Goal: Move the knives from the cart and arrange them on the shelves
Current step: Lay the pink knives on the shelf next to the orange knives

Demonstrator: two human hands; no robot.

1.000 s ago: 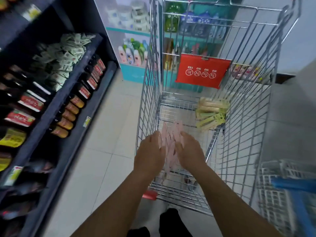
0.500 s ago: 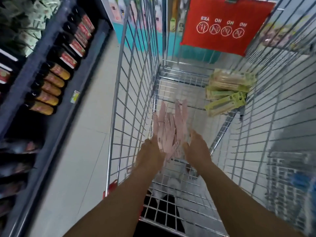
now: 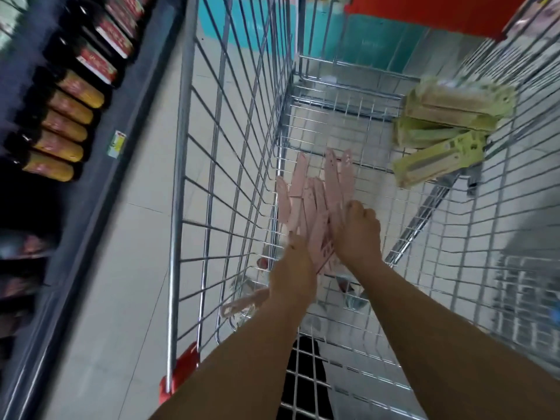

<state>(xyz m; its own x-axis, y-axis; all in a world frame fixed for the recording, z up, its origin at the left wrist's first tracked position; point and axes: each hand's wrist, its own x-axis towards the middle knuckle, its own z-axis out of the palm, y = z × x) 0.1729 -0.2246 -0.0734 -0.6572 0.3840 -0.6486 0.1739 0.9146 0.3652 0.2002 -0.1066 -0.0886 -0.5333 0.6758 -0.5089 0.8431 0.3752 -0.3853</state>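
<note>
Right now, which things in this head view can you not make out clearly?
- Pink knives: exact count unclear; they overlap, and both hands cover their near ends.
- Right hand and left hand: fingers hidden, seen from the back.
- Green packs: print blurred.
- Red sign: cut off by the top edge.
- Bottles: labels blurred.

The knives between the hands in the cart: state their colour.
Pale pink knives, fanned between both hands on the cart floor; the head view, the only one, shows them.
</note>
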